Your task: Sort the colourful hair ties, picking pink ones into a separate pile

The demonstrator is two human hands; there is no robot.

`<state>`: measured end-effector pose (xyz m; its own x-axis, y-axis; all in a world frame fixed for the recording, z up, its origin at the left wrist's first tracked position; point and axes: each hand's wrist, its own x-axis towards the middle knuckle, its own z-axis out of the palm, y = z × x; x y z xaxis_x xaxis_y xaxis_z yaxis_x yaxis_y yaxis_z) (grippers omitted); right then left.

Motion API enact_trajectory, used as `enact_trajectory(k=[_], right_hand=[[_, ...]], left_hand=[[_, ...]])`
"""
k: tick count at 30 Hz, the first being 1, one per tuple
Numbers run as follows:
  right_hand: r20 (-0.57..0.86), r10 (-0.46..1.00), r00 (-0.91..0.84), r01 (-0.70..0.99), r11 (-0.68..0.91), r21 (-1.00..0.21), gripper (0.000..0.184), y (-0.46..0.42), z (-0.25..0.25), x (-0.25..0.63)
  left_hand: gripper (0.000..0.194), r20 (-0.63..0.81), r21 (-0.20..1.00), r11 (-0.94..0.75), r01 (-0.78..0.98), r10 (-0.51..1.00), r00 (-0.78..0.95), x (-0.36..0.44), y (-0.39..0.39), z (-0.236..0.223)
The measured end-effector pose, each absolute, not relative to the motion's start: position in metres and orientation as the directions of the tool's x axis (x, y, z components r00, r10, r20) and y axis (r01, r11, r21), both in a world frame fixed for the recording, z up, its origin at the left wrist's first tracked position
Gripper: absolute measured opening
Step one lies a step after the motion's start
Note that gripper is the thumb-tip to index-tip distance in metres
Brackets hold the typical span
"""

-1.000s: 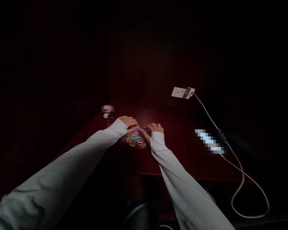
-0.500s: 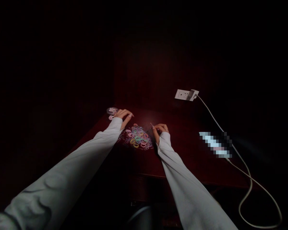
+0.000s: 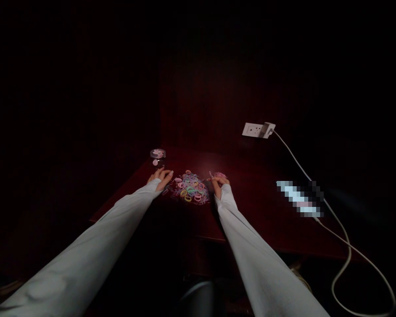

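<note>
A pile of small elastic hair bands [image 3: 192, 190] in purple, pink, green and yellow lies on the dark red table. My left hand [image 3: 159, 177] rests just left of it, fingers loosely bent and apart, with nothing visible in them. On the pile's right side, my right hand [image 3: 220, 183] is closed in a pinch. A thin pinkish elastic band [image 3: 210, 174] sticks up from its fingertips, too small to see well. Behind that hand a little heap of pink bands [image 3: 221, 175] shows, partly hidden. Beyond my left hand stands a clear round container [image 3: 158, 154] with pink pieces.
At the right on the table [image 3: 251, 211] lies a pixelated bright phone-like object [image 3: 298, 199]. A white cable [image 3: 341, 231] runs from it in a loop over the table edge and up to a charger [image 3: 268, 129] in the wall socket [image 3: 251, 130].
My left hand has drawn back from the container, down and to the left, uncovering it. My right hand stays beside the pile, its pinch slightly lower. The pink heap behind it has come into sight.
</note>
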<state>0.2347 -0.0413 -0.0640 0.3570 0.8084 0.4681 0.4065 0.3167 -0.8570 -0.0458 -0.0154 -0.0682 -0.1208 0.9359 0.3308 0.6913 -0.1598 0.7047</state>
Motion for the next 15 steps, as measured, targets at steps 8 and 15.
enact_trajectory(k=[8, 15], right_hand=[[0.445, 0.83, 0.337, 0.331, 0.338, -0.881, 0.034, -0.043, -0.06, 0.226], [0.45, 0.828, 0.335, 0.352, 0.333, -0.875, 0.034, -0.031, -0.061, 0.212]], left_hand=[[0.045, 0.356, 0.716, -0.192, 0.671, 0.928, -0.114, -0.009, -0.011, -0.076], [0.03, 0.435, 0.778, -0.326, 0.538, 0.897, -0.085, 0.044, -0.005, -0.069]])
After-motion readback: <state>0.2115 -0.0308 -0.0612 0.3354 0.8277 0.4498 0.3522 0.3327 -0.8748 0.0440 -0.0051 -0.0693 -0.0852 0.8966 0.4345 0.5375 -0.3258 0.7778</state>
